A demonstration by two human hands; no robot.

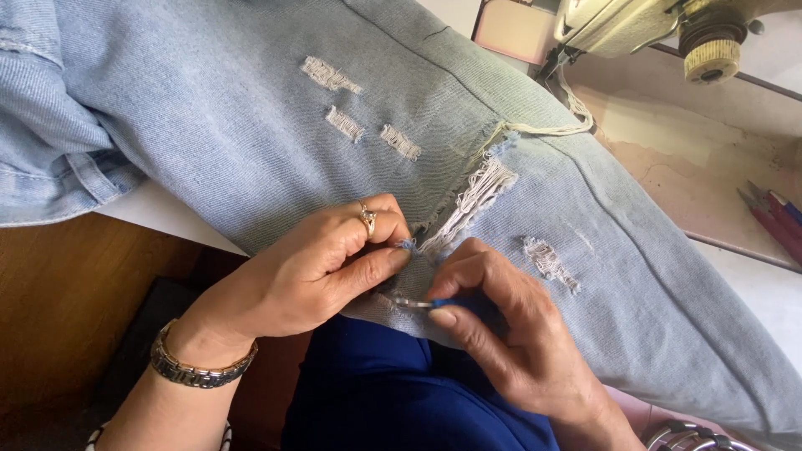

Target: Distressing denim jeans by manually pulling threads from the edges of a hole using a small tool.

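Note:
A pair of light blue ripped jeans (251, 108) lies spread over the table and my lap. My left hand (322, 267), with a ring and a metal wristwatch, pinches the frayed denim edge beside a large white-threaded tear (476, 196). Just right of it, my right hand (501, 321) grips a small metal tool with a blue handle (422, 303), its tip lying at the fabric edge between my two hands. Smaller frayed patches (359, 125) show higher on the leg.
A sewing machine (660, 29) stands at the top right on a worn pale table (710, 159). Red and blue handled scissors (773, 219) lie at the right edge. Dark blue cloth (376, 392) covers my lap; a wooden floor (58, 292) shows on the left.

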